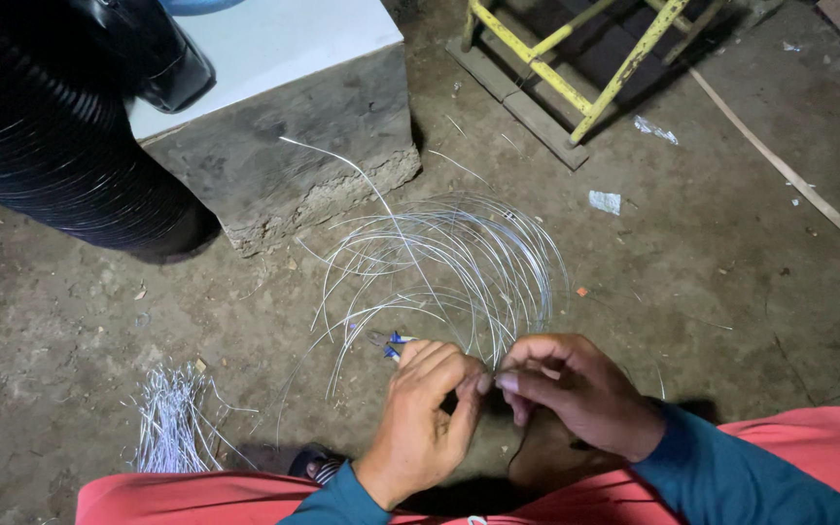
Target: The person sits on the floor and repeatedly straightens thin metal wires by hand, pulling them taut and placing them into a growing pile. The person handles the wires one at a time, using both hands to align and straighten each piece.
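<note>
My left hand (430, 408) and my right hand (566, 389) meet fingertip to fingertip just above my lap, pinching a thin silver wire between them. In front of them a loose coil of silver wire (459, 262) lies spread on the dirt floor, one strand rising toward the concrete block. Small blue-handled pliers (393, 344) lie on the floor beside my left knuckles. A bundle of short cut wire pieces (172, 423) rests to the left.
A concrete block with a white top (284, 126) stands at the back left beside a large black ribbed hose (51, 126). A yellow metal frame (576, 58) sits at the back right. A long thin strip (789, 175) crosses the floor at right.
</note>
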